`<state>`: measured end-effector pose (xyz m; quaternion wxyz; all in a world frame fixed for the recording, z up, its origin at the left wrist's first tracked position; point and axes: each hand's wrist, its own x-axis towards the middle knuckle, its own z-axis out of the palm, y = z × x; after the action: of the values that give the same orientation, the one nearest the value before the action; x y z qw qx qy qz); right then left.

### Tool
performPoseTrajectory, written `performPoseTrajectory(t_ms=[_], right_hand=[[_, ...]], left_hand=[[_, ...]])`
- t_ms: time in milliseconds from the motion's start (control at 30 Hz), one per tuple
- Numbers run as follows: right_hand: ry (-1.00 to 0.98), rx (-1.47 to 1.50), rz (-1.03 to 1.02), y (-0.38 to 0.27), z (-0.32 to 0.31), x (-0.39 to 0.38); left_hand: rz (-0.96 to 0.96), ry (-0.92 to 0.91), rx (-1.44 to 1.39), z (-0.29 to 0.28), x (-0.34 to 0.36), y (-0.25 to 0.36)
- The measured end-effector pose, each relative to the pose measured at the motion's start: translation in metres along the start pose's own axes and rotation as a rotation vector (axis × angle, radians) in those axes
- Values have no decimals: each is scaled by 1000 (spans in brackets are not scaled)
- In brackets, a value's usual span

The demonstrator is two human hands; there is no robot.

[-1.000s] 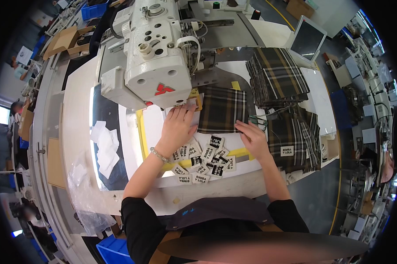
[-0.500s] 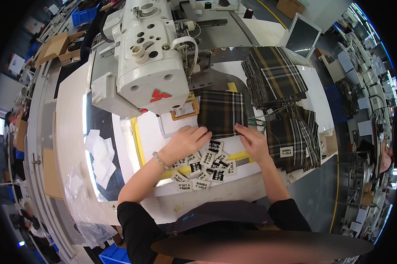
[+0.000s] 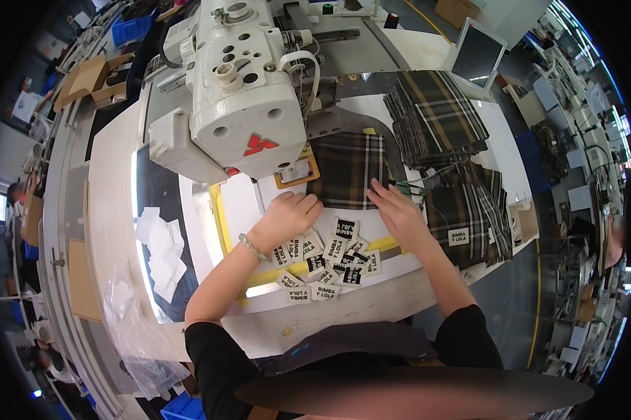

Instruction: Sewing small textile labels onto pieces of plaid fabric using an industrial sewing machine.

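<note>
At the left of the frame, white paper scraps [image 3: 161, 255] lie overlapping on a dark strip of the pale surface [image 3: 112, 175], with a clear plastic bag [image 3: 135, 322] crumpled at the lower left. Rising through the upper centre-left is a white industrial sewing machine [image 3: 242, 115] with a red emblem on its head. Below it, the left hand [image 3: 289, 215], a beaded bracelet on its wrist, has its fingers curled inward, the tips at the lower left corner of a dark plaid fabric panel [image 3: 347, 171]; whether its grip pinches the cloth cannot be told. A yellow-orange rectangular frame [image 3: 298, 171] sits just left of the panel, which lies flat at the centre of the frame. Beneath it, black and white square labels [image 3: 324, 292] are heaped loosely. The right hand [image 3: 401, 213] meets the panel's lower right edge with fingers extended, its grip spread rather than clamped, fingertips touching the cloth. Farther right stand a plaid fabric stack [image 3: 441, 115] and, below it, a second plaid pile [image 3: 462, 203] bearing a pale label [image 3: 458, 236]; a grey-framed screen [image 3: 478, 56] is at the upper right.
</note>
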<state>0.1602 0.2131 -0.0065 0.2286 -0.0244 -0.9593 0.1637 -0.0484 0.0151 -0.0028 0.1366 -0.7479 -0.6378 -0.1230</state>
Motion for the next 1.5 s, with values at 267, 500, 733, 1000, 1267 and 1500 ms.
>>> performPoseTrajectory(t_ms=[267,500,733,1000,1267,1500], right_hand=[[-86,-11,-115,14,7,40],[-164,5,-240,11,49,73],[-96,153,-189,18,54,76],[-126,181,-265,7,42,82],[-185,185,-221,2,38,83],[-196,154,-179,1,41,86]], left_hand=[[-48,55,149,-10,-20,-3],[-206,13,253,-13,-63,-4],[-314,13,200,-14,-59,-3],[-354,64,248,-17,-61,8],[-246,120,9,-13,-61,27],[-390,42,-83,-10,-64,24]])
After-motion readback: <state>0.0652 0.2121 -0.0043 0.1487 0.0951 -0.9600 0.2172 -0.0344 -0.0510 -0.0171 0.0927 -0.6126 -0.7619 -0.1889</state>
